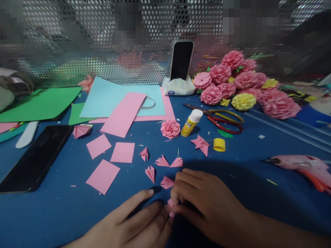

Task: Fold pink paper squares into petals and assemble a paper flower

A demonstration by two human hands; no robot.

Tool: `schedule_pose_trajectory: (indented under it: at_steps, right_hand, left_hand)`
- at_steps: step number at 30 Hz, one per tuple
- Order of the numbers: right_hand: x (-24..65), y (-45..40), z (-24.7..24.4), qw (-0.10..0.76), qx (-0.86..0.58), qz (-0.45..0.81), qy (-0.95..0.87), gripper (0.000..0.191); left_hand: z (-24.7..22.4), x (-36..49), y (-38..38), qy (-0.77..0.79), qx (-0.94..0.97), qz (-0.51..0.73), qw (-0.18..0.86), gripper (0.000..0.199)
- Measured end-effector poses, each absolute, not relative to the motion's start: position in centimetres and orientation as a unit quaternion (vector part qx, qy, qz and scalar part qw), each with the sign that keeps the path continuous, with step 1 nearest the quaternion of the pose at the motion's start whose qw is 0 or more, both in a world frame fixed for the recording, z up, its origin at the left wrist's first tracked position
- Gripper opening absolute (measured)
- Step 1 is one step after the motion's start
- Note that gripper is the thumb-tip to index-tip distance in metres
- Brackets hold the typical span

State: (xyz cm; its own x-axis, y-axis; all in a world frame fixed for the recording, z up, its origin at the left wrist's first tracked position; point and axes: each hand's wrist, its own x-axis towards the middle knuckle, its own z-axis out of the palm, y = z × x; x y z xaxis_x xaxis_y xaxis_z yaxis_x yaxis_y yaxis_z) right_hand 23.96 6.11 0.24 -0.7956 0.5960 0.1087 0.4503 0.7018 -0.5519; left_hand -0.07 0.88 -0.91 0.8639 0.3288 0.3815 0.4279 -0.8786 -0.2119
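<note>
Near the bottom centre, my left hand (144,220) and my right hand (204,203) meet over a small pink folded paper piece (170,207), pinched between their fingertips and partly hidden by them. My left index finger is stretched out to the side. Just beyond my fingers lies a folded pink piece (167,183), with several similar ones behind it. Square pink sheets (122,152) lie to the left. A round pink paper flower (170,129) sits beside a glue stick (191,123) standing tilted with its white cap on top.
Scissors (224,120), a yellow cap (219,145) and a pink glue gun (300,162) lie to the right. Paper flowers (219,74) are heaped at the back right. A phone (182,61) leans upright on a tissue pack (178,86); another phone (36,158) lies at left.
</note>
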Motion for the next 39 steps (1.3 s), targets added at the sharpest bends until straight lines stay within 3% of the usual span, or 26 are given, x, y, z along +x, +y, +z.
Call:
schedule_pose_trajectory:
  at_steps: [13,30,39]
  right_hand:
    - [23.83,5.85,0.27,0.138,-0.29,0.223,-0.92,0.019]
    - [24.14,6.64,0.32,0.136,-0.276,0.279,-0.91,0.02]
    - [23.65,6.42,0.43,0.147,-0.287,0.248,-0.914,0.02]
  left_hand:
    - [-0.14,0.34,0.69,-0.189,-0.955,-0.13,0.191,0.04]
    - [-0.69,0.44,0.44,-0.231,-0.944,-0.196,0.131,0.033]
    - [-0.23,0.35,0.61,-0.224,-0.951,-0.165,0.132,0.034]
